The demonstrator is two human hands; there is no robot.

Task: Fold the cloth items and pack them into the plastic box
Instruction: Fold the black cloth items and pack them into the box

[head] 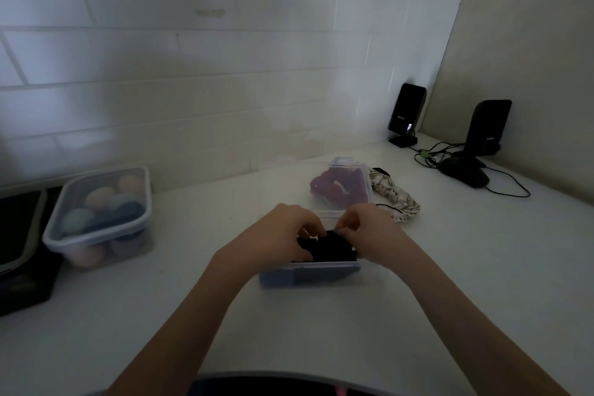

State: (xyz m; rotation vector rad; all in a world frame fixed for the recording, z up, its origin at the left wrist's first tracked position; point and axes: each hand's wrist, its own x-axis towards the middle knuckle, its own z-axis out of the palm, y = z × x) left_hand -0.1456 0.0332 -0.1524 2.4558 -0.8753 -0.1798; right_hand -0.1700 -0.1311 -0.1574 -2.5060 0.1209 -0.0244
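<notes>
Two bare forearms come in from 6 o'clock and meet over the plastic box (310,275), which sits on the white counter (450,283) at about centre frame. Left hand (283,231) and right hand (369,230) are both curled narrow, fingertips pinched on a black cloth (331,247) bunched at the box's open top. Cloth looks partly inside, partly humped above the rim; how neatly it is folded, cannot tell, too dark. Something bluish shows through the box's front wall, likely a piece already packed.

At 12 o'clock from the box, just behind it, lies a clear lid (348,185) over a red cloth (336,190). At 1 o'clock, a cream striped cloth (401,199) lies loose beside the lid. Both look unpacked yet.

At 9 o'clock, well apart, a lidded container (99,215) holds rounded pastel things. Two black speakers (406,112) with cables stand at 2 o'clock.

Risks, as judgement: the black cloth springs back open when the pinch lets go, since it is humped and not pressed flat. Pushing down off-centre could slide or tip the light box. Too much bulk here may leave no room for the red and striped pieces, or keep the lid from closing.
</notes>
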